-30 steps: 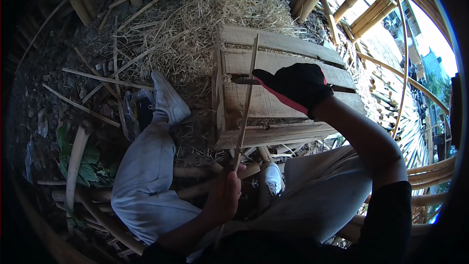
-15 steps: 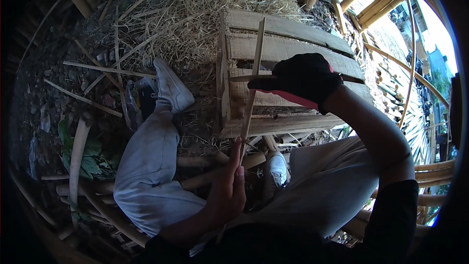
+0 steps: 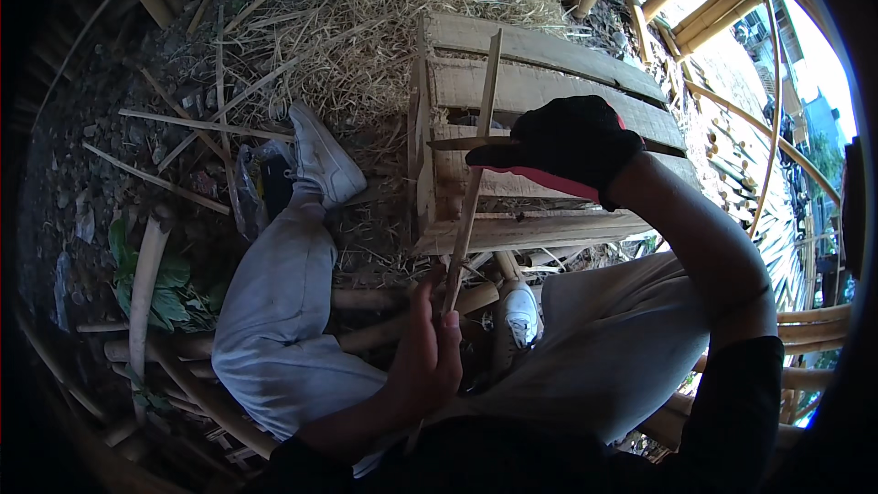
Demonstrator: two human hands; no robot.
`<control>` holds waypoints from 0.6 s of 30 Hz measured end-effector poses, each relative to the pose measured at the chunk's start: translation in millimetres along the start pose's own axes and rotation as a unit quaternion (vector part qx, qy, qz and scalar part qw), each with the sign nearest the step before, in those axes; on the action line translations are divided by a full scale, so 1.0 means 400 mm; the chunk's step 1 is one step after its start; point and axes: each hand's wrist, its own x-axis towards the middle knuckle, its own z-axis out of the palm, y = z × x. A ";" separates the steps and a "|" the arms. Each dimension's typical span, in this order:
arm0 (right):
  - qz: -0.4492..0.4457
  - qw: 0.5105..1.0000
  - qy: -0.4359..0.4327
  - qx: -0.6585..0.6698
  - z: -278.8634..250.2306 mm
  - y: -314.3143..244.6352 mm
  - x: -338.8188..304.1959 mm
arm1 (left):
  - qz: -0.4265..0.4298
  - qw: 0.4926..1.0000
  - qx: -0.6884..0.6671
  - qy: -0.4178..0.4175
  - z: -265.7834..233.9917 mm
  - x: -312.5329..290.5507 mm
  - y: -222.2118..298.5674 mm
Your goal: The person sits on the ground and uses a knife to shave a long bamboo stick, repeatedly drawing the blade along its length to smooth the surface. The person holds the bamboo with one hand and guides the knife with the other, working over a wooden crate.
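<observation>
We held a thin bamboo strip (image 3: 473, 187) upright above a wooden crate (image 3: 540, 91) — our bare left hand (image 3: 430, 352) pinched its lower end, our gloved right hand (image 3: 567, 142) was closed round a knife (image 3: 466, 143) whose blade crossed the strip — legs stretched toward the straw (image 3: 366, 27)

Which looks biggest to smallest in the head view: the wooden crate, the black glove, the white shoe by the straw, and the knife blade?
1. wooden crate
2. black glove
3. white shoe, though not much smaller than the glove, which is nearer the camera
4. knife blade
</observation>
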 end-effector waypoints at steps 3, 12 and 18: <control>-0.004 1.000 -0.010 -0.003 -0.003 -0.001 -0.003 | 0.009 1.000 -0.007 0.010 0.003 0.001 -0.002; -0.105 0.986 0.112 0.064 0.071 0.037 -0.018 | -0.048 0.987 -0.153 -0.022 0.007 0.002 -0.032; -0.227 0.948 0.200 -0.097 0.094 0.024 -0.041 | -0.181 0.927 -0.312 -0.104 -0.040 0.016 0.013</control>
